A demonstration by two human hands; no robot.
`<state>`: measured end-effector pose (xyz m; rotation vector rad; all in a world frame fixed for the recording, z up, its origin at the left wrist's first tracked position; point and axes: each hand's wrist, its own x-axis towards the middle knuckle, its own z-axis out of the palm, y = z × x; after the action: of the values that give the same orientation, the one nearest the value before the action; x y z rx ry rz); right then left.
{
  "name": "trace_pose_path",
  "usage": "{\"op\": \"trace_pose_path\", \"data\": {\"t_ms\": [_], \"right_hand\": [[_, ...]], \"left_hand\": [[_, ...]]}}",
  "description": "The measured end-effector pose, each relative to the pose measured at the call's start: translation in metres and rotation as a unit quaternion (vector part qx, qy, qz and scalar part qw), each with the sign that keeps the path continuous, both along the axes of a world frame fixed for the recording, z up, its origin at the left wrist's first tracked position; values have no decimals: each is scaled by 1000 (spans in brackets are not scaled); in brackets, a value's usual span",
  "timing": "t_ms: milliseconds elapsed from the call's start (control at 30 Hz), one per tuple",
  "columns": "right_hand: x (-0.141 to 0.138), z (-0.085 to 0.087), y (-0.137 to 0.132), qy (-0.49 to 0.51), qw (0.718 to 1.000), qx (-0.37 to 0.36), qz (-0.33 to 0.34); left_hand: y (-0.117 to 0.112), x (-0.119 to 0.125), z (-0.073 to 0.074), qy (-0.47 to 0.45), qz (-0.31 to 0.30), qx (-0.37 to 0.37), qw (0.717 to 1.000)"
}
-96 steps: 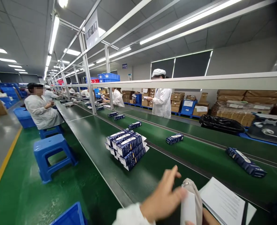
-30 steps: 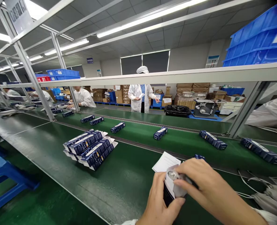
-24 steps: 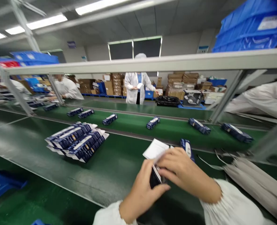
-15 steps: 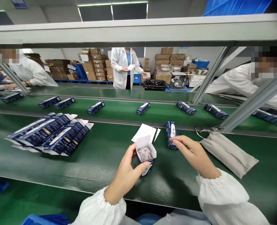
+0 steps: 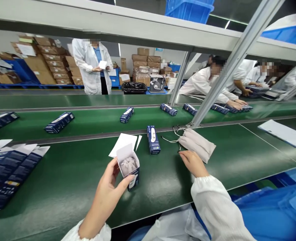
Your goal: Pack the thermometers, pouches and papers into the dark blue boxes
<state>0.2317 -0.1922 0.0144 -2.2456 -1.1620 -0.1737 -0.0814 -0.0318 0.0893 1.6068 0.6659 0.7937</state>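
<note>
Head view: left hand (image 5: 110, 187) grasps an open-topped box (image 5: 135, 181), grey cloth (image 5: 128, 165) bunched at its mouth; excess thumb pressure could buckle the wall. Right hand (image 5: 194, 164), fingers drawn together, is at the cords (image 5: 170, 142) of a pouch (image 5: 198, 144); grip cannot be told; snagging possible. Papers (image 5: 121, 144) just beyond the left hand could be knocked.

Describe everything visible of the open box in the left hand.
The open box looks like thin printed card, dark blue outside with a pale printed shape, white inside. Its mouth faces up toward the camera, with a white flap raised at the back. Crumpled grey-beige cloth fills the opening. The left hand grips it, thumb across the front. It is over the green work surface, in front of white papers; whether its base rests there is unclear.
</note>
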Motion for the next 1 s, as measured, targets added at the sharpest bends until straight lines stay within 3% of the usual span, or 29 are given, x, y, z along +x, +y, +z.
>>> {"op": "trace_pose_path", "data": {"t_ms": [200,267,367,433,533,600,700,833,1000], "right_hand": [[33,-1,14,15,998,30,-47],[20,8,18,28,998,42,-41],[-28,33,29,126,988,86,19],[-72,55,39,251,951,144,106],[-135,82,59,445,844,210,214],[-165,93,72,512,785,242,252],[-191,97,83,545,749,270,262],[-198,92,81,567,744,273,225],[-193,83,80,509,800,238,208]], "left_hand": [[1,-9,0,32,9,28,999],[-1,-11,2,25,8,23,999],[-5,-6,6,2,-12,15,1000],[-6,0,9,-11,-30,14,999],[-9,9,8,-25,-41,19,999],[-13,13,4,-42,-34,20,998],[-21,17,-6,-110,-17,-20,994],[-32,26,-9,-149,-19,-85,985],[-31,35,1,-129,-2,-113,985]]}}
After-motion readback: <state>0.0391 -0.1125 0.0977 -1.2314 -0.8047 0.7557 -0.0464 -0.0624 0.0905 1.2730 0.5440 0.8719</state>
